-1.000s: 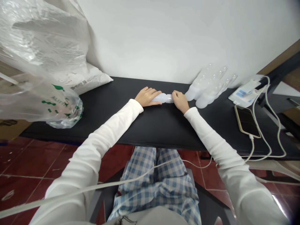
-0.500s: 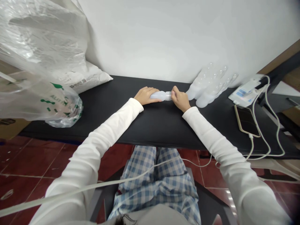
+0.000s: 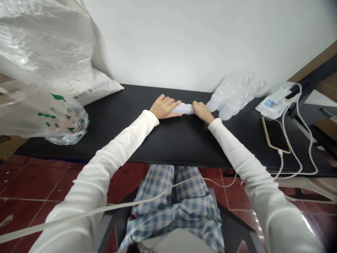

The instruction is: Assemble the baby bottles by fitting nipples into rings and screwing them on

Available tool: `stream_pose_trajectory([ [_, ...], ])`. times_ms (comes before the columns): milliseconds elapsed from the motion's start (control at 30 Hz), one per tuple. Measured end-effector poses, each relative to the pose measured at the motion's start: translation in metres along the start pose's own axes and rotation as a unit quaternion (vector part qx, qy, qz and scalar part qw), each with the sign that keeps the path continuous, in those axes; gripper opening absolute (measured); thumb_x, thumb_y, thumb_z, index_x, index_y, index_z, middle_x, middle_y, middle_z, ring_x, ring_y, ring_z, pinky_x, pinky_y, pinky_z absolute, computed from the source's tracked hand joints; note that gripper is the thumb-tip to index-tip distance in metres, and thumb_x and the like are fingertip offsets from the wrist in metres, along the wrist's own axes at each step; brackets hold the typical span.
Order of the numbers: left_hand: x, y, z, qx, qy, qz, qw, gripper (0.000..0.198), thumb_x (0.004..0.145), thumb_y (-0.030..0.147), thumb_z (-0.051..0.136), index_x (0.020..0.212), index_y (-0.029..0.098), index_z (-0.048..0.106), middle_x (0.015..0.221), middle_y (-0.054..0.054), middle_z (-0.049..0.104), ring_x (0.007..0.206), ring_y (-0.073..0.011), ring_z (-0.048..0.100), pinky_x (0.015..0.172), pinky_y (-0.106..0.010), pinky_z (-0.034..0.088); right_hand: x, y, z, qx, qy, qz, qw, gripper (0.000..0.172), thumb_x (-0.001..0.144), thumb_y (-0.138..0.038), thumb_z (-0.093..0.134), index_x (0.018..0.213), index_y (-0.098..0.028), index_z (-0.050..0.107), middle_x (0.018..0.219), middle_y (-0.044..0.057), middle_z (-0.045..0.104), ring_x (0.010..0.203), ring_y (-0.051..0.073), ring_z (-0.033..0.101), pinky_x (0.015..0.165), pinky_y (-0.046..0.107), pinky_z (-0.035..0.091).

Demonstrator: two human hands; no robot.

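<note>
A milky translucent plastic bottle (image 3: 183, 109) lies on its side on the black table top (image 3: 121, 140), its narrow neck end pointing right. My left hand (image 3: 164, 107) wraps over the wide body of the bottle from the left. At the neck end, my right hand (image 3: 202, 111) holds the bottle, with its fingers hiding the tip. Both hands rest low, close to the table surface.
Several clear plastic bottles (image 3: 231, 96) lean against the white wall to the right of my hands. Farther right lie a phone (image 3: 275, 135) and white cables. Large plastic bags (image 3: 39, 109) and a white sack (image 3: 92, 88) fill the left.
My right hand has lowered and flattened over the neck end, its fingers no longer raised. My left hand has spread its fingers more. The whole view has shifted slightly.
</note>
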State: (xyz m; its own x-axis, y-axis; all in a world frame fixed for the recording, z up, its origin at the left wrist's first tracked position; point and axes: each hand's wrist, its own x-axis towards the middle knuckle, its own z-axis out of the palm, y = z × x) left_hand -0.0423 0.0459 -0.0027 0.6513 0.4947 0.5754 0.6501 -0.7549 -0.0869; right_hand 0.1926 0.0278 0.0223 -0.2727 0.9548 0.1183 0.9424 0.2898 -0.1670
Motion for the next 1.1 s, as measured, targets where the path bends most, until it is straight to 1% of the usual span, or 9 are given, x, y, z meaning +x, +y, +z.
stream_pose_trajectory([
  [100,0.002,0.001,-0.002,-0.023,0.002,-0.029,0.999,0.074,0.091,0.076,0.048,0.133,0.018,0.066,0.106,-0.017,0.073,0.095,-0.0301,0.068,0.088,-0.044,0.045,-0.005,0.000,0.000,0.057,0.086,0.023,0.994,0.052,0.107,-0.030,0.011,0.106,-0.016,0.061,0.095,0.014,0.070,0.089,0.026,0.067,0.078,0.036,0.047],
  [200,0.003,0.004,-0.004,-0.068,-0.014,-0.060,0.996,0.069,0.093,0.072,0.049,0.132,0.018,0.066,0.113,-0.015,0.074,0.101,-0.0284,0.069,0.092,-0.041,0.046,-0.012,0.003,-0.002,0.107,0.192,-0.080,0.972,0.053,0.107,-0.043,0.014,0.117,-0.018,0.060,0.105,0.011,0.071,0.095,0.023,0.067,0.080,0.033,0.049],
  [267,0.004,0.007,-0.005,-0.090,-0.026,-0.070,0.993,0.064,0.095,0.069,0.050,0.133,0.020,0.065,0.117,-0.013,0.074,0.104,-0.0269,0.069,0.093,-0.039,0.047,-0.016,0.006,-0.003,0.088,0.204,-0.140,0.965,0.051,0.106,-0.048,0.020,0.113,-0.018,0.061,0.106,0.011,0.071,0.094,0.022,0.067,0.078,0.031,0.048],
  [433,0.003,0.011,-0.004,-0.062,-0.018,-0.065,0.996,0.067,0.094,0.070,0.051,0.135,0.019,0.065,0.110,-0.014,0.075,0.101,-0.0279,0.069,0.091,-0.040,0.047,-0.011,-0.001,0.003,0.091,0.208,-0.045,0.973,0.044,0.105,-0.042,0.020,0.105,-0.021,0.059,0.094,0.012,0.074,0.085,0.025,0.069,0.073,0.034,0.048],
  [500,0.003,0.011,-0.006,-0.041,-0.010,-0.052,0.998,0.067,0.093,0.070,0.051,0.135,0.020,0.065,0.108,-0.015,0.074,0.099,-0.0283,0.069,0.090,-0.041,0.046,-0.006,-0.002,0.006,0.107,0.190,0.028,0.976,0.041,0.104,-0.037,0.022,0.100,-0.021,0.060,0.089,0.013,0.073,0.080,0.028,0.068,0.073,0.039,0.050],
  [667,0.009,0.021,-0.015,-0.024,-0.027,-0.012,0.999,0.068,0.095,0.072,0.045,0.139,0.023,0.063,0.115,-0.018,0.071,0.100,-0.0293,0.066,0.090,-0.044,0.044,0.005,0.012,0.005,0.182,-0.011,0.085,0.980,0.045,0.100,-0.041,0.030,0.072,-0.021,0.058,0.048,0.006,0.054,0.047,0.024,0.056,0.054,0.039,0.048],
  [767,0.013,0.025,-0.018,-0.026,-0.034,-0.005,0.999,0.070,0.095,0.073,0.042,0.139,0.023,0.063,0.115,-0.017,0.072,0.099,-0.0293,0.066,0.089,-0.044,0.043,0.004,0.016,0.004,0.237,-0.031,0.110,0.965,0.055,0.103,-0.047,0.022,0.066,-0.022,0.055,0.037,0.003,0.043,0.038,0.023,0.049,0.049,0.038,0.045],
  [933,0.009,0.016,-0.015,-0.089,-0.021,-0.075,0.993,0.065,0.092,0.070,0.054,0.131,0.020,0.069,0.112,-0.016,0.075,0.102,-0.0295,0.069,0.092,-0.044,0.046,-0.008,0.004,0.001,0.210,0.166,0.005,0.964,0.059,0.104,-0.053,0.012,0.096,-0.020,0.060,0.078,0.010,0.070,0.075,0.025,0.069,0.073,0.038,0.051],
  [1100,0.004,0.009,-0.014,-0.268,-0.052,-0.169,0.947,0.049,0.092,0.058,0.060,0.124,0.023,0.072,0.121,-0.006,0.076,0.106,-0.0245,0.071,0.095,-0.038,0.052,-0.017,0.005,-0.005,0.058,0.187,-0.133,0.972,0.039,0.101,-0.043,0.030,0.112,-0.019,0.059,0.100,0.012,0.073,0.089,0.024,0.069,0.073,0.031,0.047],
])
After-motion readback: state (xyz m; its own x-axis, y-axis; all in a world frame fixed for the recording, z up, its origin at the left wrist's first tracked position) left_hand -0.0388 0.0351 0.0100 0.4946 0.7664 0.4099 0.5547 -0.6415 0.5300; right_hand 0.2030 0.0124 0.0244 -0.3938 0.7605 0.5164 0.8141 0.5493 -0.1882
